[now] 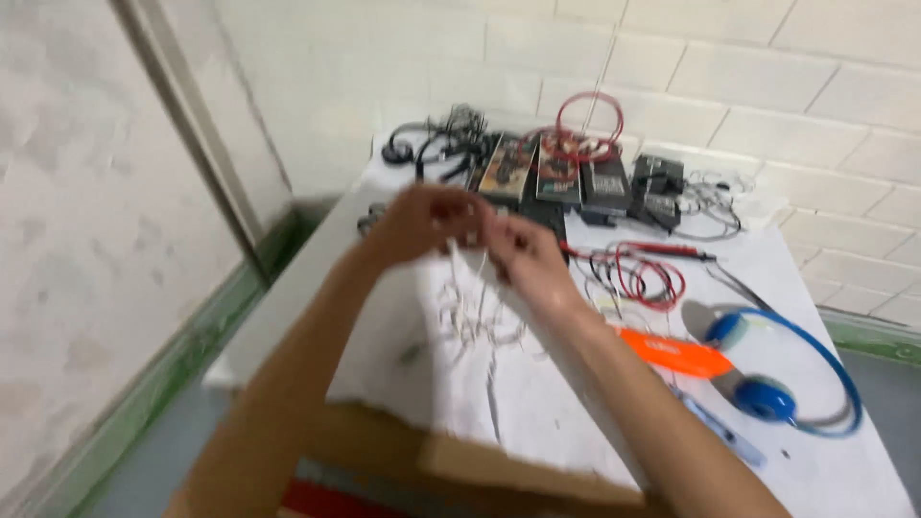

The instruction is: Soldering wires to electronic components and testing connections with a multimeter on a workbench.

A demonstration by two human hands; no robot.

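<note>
The person is holding both hands raised over the white-covered table [537, 403], close together and almost touching. The left hand [422, 219] and the right hand [526, 254] are each pinching thin white strands [472, 267], which look like wires or cable ties, though the blur is making it hard to tell which. The fingers are pressed together on the strands rather than spread. Below the hands, a loose tangle of similar white pieces [480, 326] is lying on the cloth, so the sorting or separating seems to be only partly done: a few strands are lifted, and most are resting in the pile.

Around them, nothing else is being touched. Red coiled leads [652, 278] are sitting just right of the hands, an orange tool [676, 353] and blue headphones [767, 393] are lying farther right, and a row of dark boxes [566, 177] is standing at the far edge by the tiled wall. A cardboard flap [518, 470] is showing at the near edge.
</note>
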